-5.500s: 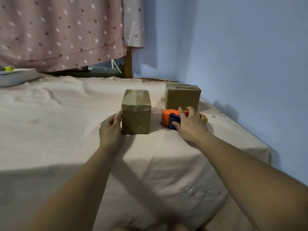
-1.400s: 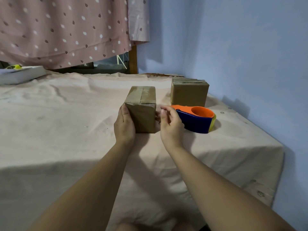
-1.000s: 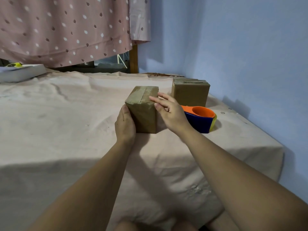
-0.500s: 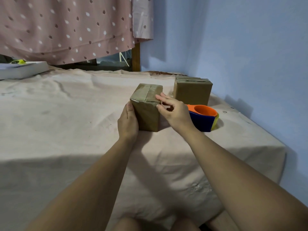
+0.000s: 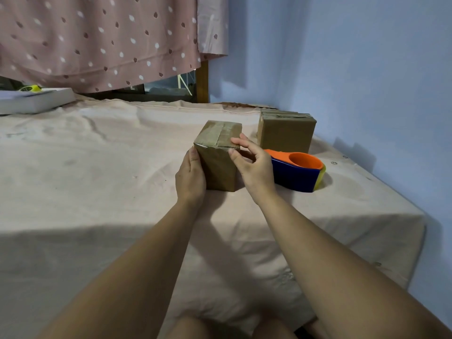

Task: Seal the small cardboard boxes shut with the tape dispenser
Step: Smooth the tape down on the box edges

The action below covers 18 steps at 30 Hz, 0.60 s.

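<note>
Holds both bare forearms stretched from the bottom edge toward the middle of the frame, converging. Lays the left hand (image 5: 190, 177) flat against the left side of the cardboard box (image 5: 218, 167), fingers straight, together, pointing up. Sets the right hand (image 5: 256, 170) at the box's upper right corner: thumb on the near face, forefinger on the top edge, pinching it, remaining fingers loosely curled behind.

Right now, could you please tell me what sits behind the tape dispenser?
A second cardboard box stands right behind the tape dispenser, taped on top. Whether they touch is unclear, and the right hand hides the dispenser's left end.
</note>
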Available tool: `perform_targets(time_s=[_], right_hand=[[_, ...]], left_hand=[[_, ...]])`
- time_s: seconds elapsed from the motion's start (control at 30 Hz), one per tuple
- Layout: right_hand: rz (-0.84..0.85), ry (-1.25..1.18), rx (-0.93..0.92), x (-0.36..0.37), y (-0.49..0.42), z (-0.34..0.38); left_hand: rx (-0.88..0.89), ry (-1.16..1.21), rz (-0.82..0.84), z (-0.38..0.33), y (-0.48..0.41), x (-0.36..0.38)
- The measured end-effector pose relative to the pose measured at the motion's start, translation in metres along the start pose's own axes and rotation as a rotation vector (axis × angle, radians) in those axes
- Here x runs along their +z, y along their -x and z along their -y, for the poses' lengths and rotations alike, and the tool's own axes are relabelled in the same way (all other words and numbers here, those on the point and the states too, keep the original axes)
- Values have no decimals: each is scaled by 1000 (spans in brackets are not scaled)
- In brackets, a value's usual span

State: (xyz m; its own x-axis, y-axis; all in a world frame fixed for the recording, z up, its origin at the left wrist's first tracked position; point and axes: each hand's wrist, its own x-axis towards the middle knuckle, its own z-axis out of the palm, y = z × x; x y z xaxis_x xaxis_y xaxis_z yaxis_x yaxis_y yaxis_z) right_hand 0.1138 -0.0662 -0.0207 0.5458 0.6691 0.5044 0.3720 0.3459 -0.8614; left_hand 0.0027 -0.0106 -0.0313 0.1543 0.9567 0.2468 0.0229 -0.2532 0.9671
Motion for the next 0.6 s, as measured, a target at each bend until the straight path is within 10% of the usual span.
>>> perform_targets(time_s=[0.6], right_hand=[[135, -131, 44, -5, 6, 1]], left_hand=[[0, 6, 15, -2, 1, 0]])
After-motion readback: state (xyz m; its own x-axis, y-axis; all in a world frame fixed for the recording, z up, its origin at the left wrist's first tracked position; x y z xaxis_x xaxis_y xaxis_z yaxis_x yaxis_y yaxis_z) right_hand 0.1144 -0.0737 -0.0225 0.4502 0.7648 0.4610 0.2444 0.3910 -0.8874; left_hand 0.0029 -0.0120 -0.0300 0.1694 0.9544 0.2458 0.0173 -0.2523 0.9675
